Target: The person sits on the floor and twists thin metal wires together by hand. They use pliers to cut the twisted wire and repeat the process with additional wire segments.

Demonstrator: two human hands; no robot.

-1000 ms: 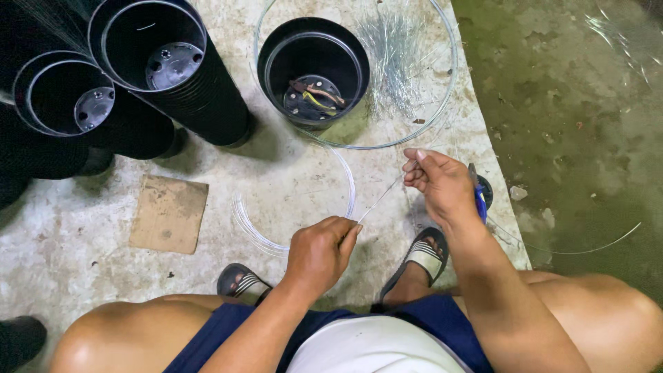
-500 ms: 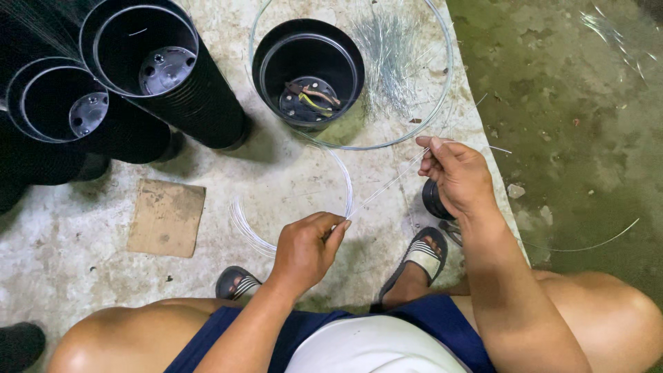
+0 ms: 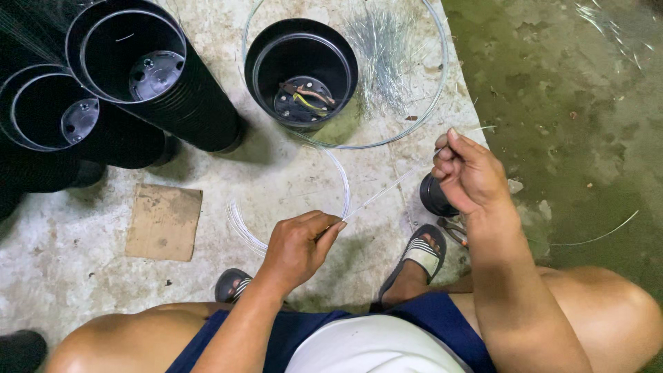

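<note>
Seated person viewed from above, knees and sandalled feet at the bottom of the view, working a length of thin clear plastic line (image 3: 387, 190) over a concrete floor (image 3: 90, 276). The left hand (image 3: 298, 243) is nearest, its fingers (image 3: 331, 230) closed in a pinch on one end of the straight stretch of line; the right hand (image 3: 471, 173), a little farther and to the right, has its fingers (image 3: 442, 160) curled shut around the other end, so the line runs taut and slanting between the two hands, above the floor. Just beyond the left hand a small coil of the same clear line (image 3: 290, 200) lies flat on the floor, apparently still feeding the stretch in hand. A small dark round object (image 3: 434, 197), its kind unclear, stands on the floor just beside the right hand, and a flat piece of cardboard (image 3: 164, 222) lies well to the left. Farther off, a large hoop of clear line (image 3: 442, 76) encircles a single black plastic pot (image 3: 301, 72) with coloured wire scraps inside and a loose heap of short cut strands (image 3: 387, 55). Stacks of black pots (image 3: 138, 76) lie at the far left. Judged from the heap, many pieces are already cut; the coil suggests more remain to be drawn.
</note>
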